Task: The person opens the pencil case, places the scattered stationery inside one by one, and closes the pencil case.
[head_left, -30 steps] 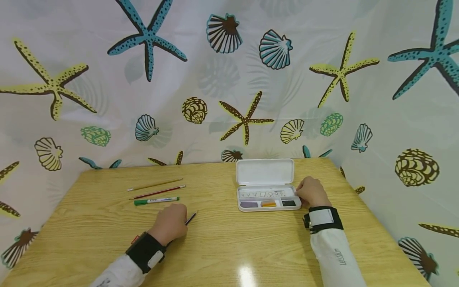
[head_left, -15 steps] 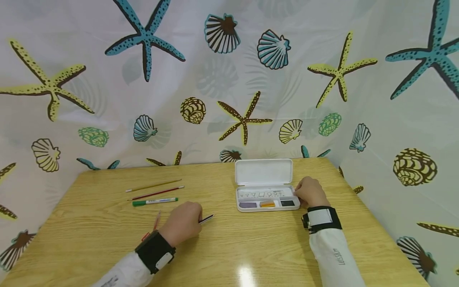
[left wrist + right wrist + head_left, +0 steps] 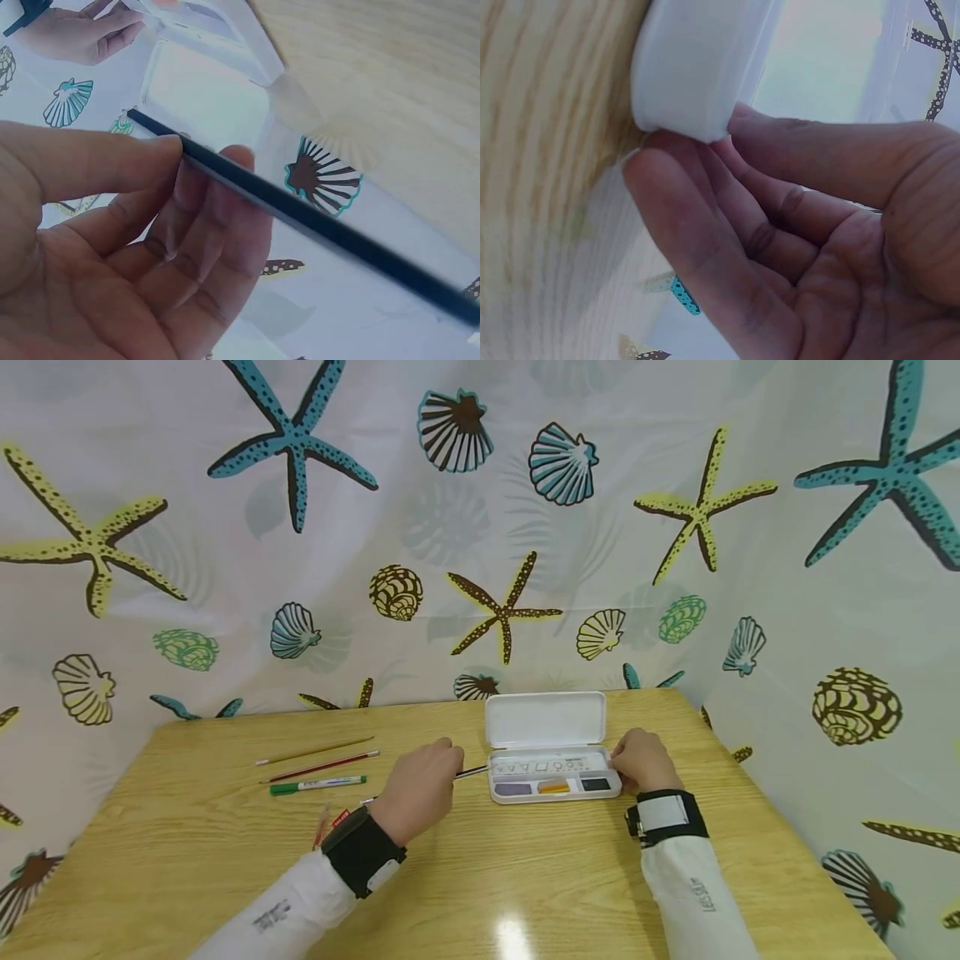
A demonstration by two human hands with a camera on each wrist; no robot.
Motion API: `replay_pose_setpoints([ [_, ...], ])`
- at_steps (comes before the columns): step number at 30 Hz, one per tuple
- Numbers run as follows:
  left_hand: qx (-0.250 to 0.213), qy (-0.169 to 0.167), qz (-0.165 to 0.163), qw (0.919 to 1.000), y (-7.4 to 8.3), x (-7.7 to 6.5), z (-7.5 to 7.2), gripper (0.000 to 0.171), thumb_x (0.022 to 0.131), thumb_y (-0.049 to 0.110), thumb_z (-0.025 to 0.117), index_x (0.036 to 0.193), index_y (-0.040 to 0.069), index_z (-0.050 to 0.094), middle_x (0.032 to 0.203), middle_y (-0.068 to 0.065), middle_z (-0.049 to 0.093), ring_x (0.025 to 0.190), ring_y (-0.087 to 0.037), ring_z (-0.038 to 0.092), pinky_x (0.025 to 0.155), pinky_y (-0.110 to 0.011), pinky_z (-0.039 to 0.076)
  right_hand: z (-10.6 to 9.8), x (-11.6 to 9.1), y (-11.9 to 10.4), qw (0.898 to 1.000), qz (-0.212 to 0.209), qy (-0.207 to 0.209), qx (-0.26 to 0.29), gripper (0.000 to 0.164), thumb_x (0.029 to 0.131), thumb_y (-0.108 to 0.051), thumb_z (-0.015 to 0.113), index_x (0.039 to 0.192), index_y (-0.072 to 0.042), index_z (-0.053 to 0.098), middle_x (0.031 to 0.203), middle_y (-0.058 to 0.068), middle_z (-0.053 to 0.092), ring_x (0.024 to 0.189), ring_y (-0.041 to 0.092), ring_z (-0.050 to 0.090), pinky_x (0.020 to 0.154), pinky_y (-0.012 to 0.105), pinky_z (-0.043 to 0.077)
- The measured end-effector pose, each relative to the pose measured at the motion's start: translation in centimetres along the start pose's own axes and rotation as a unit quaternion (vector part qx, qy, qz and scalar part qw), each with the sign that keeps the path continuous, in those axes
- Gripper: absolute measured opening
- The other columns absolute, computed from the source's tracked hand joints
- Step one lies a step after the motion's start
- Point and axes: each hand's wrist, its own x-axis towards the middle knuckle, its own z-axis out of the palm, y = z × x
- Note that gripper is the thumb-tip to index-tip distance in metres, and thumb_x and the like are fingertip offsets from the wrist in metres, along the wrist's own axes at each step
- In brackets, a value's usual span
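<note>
A white cloth printed with starfish and seashells hangs behind your wooden table. On the table, toward its far right, stands a white pencil case, its lid raised at the back. Along its front lie a purple block, an orange block and a black block. Your left hand pinches a dark pencil between thumb and fingertips; the pencil's front end is at the case's left edge, though you can't tell whether they touch. Your right hand grips the case's right end, thumb at the rim and fingers against the outer wall. To your left lie a yellow pencil, a red pencil and a green marker, roughly side by side.
</note>
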Motion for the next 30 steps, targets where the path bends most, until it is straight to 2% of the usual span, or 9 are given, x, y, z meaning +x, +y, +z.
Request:
replay_pose_setpoints([
  [5, 0.054, 0.006, 0.028, 0.9981, 1.0, 1.2, 0.1, 0.017, 0.086, -0.008, 0.076, 0.101, 0.000, 0.072, 0.091, -0.011, 0.062, 0.078, -0.021, 0.062, 0.068, -0.031, 0.057, 0.0, -0.1, -0.3, 1.000, 0.003, -0.001, 0.004, 0.012, 0.094, -0.004, 0.068, 0.092, 0.008, 0.071, 0.078, 0.015, 0.065, 0.069, 0.026, 0.061, 0.058, 0.032, 0.048],
  [13, 0.124, 0.026, 0.074, 0.9892, 1.8, 2.5, 1.6, 0.023, 0.087, -0.005, 0.077, 0.108, 0.001, 0.072, 0.096, -0.011, 0.070, 0.088, -0.022, 0.064, 0.076, -0.030, 0.057, 0.2, -0.2, -0.1, 1.000, -0.006, 0.006, 0.005, 0.012, 0.093, -0.004, 0.068, 0.091, 0.007, 0.070, 0.078, 0.015, 0.065, 0.067, 0.026, 0.062, 0.058, 0.033, 0.048],
  [20, 0.103, 0.045, 0.105, 0.9881, 2.2, 3.0, 2.2, 0.023, 0.087, -0.006, 0.078, 0.107, 0.001, 0.073, 0.099, -0.011, 0.071, 0.093, -0.021, 0.064, 0.084, -0.027, 0.056, 0.3, 0.0, -0.1, 1.000, -0.004, 0.007, 0.012, 0.011, 0.092, -0.003, 0.068, 0.091, 0.007, 0.071, 0.078, 0.015, 0.065, 0.066, 0.025, 0.062, 0.057, 0.032, 0.048],
  [30, 0.126, 0.055, 0.104, 0.9850, 2.8, 3.8, 3.1, 0.025, 0.088, 0.002, 0.081, 0.112, 0.008, 0.075, 0.098, -0.008, 0.073, 0.087, -0.020, 0.068, 0.075, -0.029, 0.058, 0.3, -0.1, 0.0, 1.000, 0.000, 0.005, 0.017, 0.012, 0.093, -0.003, 0.067, 0.094, 0.008, 0.071, 0.078, 0.015, 0.065, 0.068, 0.026, 0.062, 0.058, 0.032, 0.048],
])
